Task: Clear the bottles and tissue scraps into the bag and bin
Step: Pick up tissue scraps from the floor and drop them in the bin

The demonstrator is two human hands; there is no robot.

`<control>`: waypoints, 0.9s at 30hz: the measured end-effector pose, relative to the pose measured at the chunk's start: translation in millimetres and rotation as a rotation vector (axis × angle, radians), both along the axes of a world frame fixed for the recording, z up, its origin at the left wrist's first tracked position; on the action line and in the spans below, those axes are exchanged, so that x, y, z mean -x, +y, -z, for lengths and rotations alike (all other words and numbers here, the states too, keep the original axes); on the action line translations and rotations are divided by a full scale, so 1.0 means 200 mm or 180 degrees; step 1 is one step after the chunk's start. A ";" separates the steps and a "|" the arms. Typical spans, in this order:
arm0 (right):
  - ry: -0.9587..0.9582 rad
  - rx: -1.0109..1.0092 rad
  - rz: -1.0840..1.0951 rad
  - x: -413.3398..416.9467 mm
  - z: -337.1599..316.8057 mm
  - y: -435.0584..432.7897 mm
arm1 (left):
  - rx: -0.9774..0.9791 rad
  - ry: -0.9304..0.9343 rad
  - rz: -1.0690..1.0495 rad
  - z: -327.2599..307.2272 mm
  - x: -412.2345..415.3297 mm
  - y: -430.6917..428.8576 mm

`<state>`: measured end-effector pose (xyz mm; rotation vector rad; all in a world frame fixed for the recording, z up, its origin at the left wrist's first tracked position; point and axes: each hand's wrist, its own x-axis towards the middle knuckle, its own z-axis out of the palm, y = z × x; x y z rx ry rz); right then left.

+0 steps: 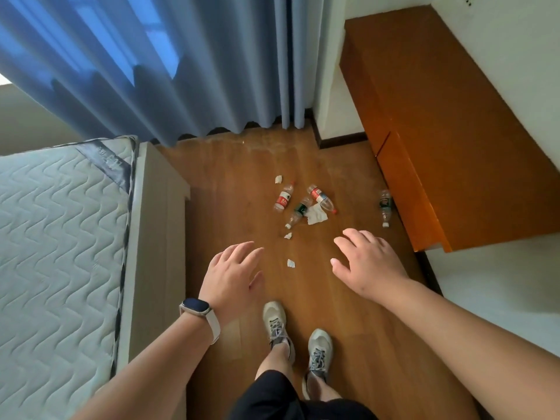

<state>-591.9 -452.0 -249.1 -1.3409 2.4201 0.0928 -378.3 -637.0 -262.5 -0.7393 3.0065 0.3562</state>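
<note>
A person stands on a wooden floor (230,183) between a bare mattress (60,225) and an orange cabinet (439,131), both hands held out over a scatter of litter. The left hand (233,277) and right hand (369,262) are empty, fingers spread wide, well above the floor.

Three bottles lie close together ahead of the shoes: a red-label bottle (283,199), a second red-label bottle (321,197) and a green-label bottle (298,212), the last touching a large tissue (316,214). A fourth bottle (385,207) lies apart, just beside the cabinet's foot. Small scraps sit at the far end (278,179), mid-floor (288,236) and nearest the hands (291,263).

Neither bag nor bin is in view, so anything picked up now may have nowhere to go. The bottles lie on their sides and could roll under the cabinet or bed if nudged by a foot or a careless grab. Whether the caps are all tight is hard to tell at this distance; a loose one might leak. The smallest scraps are easily overlooked or trodden on, and the lone bottle by the cabinet is the likeliest to be missed.
</note>
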 end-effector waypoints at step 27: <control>-0.0500 -0.0477 0.0464 0.68 1.31 -0.91 | -0.0875 -0.0202 -0.0024 1.53 0.75 -0.79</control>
